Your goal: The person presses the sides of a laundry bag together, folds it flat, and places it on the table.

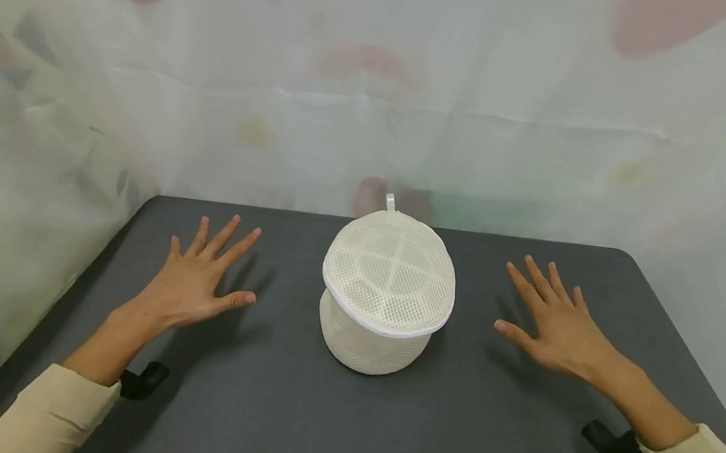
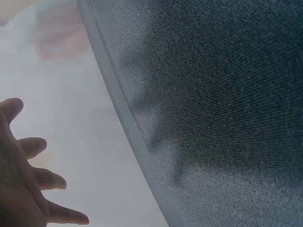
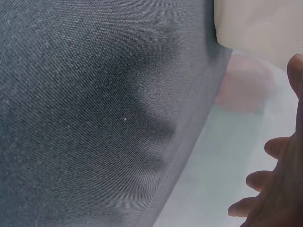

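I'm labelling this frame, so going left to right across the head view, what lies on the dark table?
Left hand → white mesh laundry bag → right hand, all over the dark table; both hands are spread and apart from the bag.

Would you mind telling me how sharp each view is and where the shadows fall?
Head view: the mesh laundry bag and both hands are sharp, soft shadows lying beside the left hand and right hand; the curtain backdrop is hazy. Left wrist view: table weave crisp, fingers soft. Right wrist view: finger shadows on the cloth.
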